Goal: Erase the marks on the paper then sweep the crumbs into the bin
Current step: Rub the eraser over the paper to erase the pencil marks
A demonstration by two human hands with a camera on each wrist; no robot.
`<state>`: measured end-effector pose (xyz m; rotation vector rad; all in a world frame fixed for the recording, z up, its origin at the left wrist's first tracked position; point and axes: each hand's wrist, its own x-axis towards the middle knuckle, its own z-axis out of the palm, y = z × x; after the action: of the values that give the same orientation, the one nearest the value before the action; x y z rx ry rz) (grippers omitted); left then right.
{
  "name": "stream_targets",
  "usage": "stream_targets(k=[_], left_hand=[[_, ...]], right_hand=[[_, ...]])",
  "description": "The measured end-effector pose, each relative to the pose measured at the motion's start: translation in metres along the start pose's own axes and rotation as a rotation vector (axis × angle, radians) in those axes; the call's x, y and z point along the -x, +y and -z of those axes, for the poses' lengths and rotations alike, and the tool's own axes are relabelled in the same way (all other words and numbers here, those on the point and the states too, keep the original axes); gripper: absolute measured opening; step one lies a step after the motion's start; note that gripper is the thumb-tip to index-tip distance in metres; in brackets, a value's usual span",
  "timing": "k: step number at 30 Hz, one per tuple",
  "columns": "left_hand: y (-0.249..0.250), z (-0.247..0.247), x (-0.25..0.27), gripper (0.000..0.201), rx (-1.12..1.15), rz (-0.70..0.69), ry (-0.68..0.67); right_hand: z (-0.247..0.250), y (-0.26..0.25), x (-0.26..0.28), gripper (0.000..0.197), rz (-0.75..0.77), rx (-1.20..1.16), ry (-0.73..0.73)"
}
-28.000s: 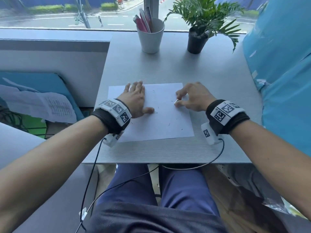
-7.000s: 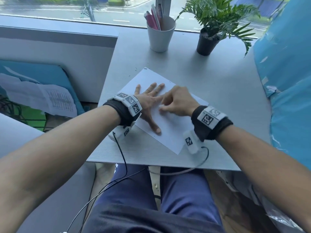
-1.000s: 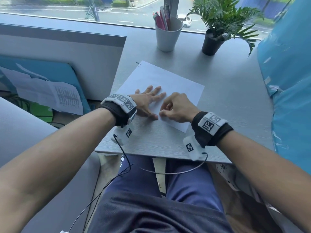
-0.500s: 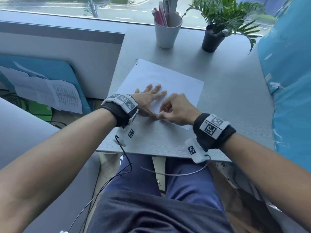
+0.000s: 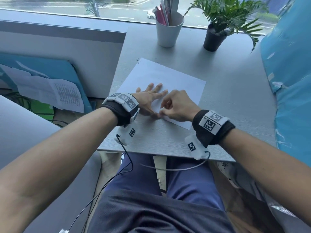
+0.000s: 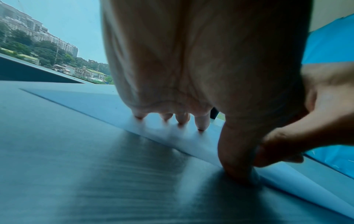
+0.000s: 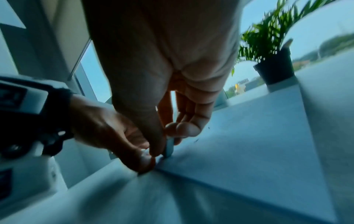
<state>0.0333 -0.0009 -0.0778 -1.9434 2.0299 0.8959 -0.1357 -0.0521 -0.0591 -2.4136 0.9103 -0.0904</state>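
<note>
A grey table (image 5: 235,101) carries a white sheet of paper (image 5: 176,81) lying askew near its front-left part, with a white cup (image 5: 168,31) of pens and a potted plant (image 5: 217,36) at the far edge. The left hand (image 5: 148,100) lies flat on the paper's near corner, fingers spread and straight. Just beside its thumb, the right hand (image 5: 178,108) pinches a small eraser (image 7: 169,147) between thumb and fingertips, its tip on the paper.

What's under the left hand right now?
The left hand lies spread on the paper, its thumb at the near corner, with the grey desk beneath. Any marks under the palm are covered. The right hand pinches the eraser beside it.
</note>
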Motion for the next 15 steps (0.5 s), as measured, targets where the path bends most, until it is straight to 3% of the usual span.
stream_targets(k=[4,8,12,15], left_hand=[[0.003,0.001,0.0,0.108,-0.012,-0.002,-0.01],[0.001,0.0,0.0,0.106,0.011,-0.005,0.008],[0.001,-0.001,-0.001,0.108,0.002,-0.004,0.009],[0.0,-0.001,-0.002,0.107,0.0,-0.006,0.008]], right_hand=[[0.011,0.015,-0.014,0.008,-0.128,-0.04,0.105],[-0.002,0.001,-0.004,0.006,-0.013,-0.023,-0.001],[0.008,0.014,-0.016,0.007,-0.123,-0.058,0.103],[-0.001,0.001,-0.008,0.006,-0.011,-0.009,-0.006]])
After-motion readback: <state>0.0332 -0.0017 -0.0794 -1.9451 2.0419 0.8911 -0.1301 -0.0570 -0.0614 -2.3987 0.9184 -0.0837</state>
